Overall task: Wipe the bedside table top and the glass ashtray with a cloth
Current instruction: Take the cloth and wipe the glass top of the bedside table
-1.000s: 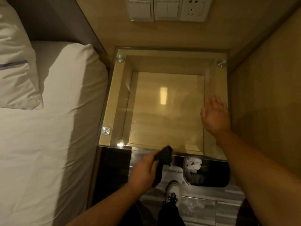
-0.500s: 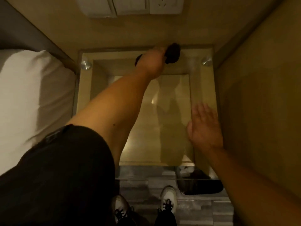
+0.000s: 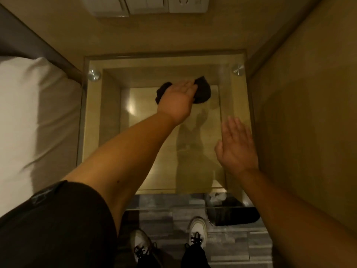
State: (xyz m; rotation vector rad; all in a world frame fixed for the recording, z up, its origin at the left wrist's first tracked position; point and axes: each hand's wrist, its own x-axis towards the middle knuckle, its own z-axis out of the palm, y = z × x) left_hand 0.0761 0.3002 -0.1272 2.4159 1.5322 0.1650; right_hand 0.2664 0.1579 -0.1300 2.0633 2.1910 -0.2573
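Note:
The bedside table (image 3: 108, 144) has a clear glass top held by round metal studs over a wooden box. My left hand (image 3: 177, 99) lies flat on a dark cloth (image 3: 202, 91), pressing it onto the glass near the back middle. My right hand (image 3: 235, 146) hovers open, fingers apart, over the right side of the glass with nothing in it. No ashtray shows in this view.
A bed with white bedding (image 3: 34, 120) borders the table on the left. A wooden wall (image 3: 301, 113) closes the right side. Switches and a socket (image 3: 185, 4) sit on the back wall. A dark bin (image 3: 231, 211) with white rubbish stands on the floor beside my shoes (image 3: 197, 229).
My left hand carried the cloth from below the table's front edge up to the back edge, and has since pulled it a little toward me. My right hand stayed over the right side.

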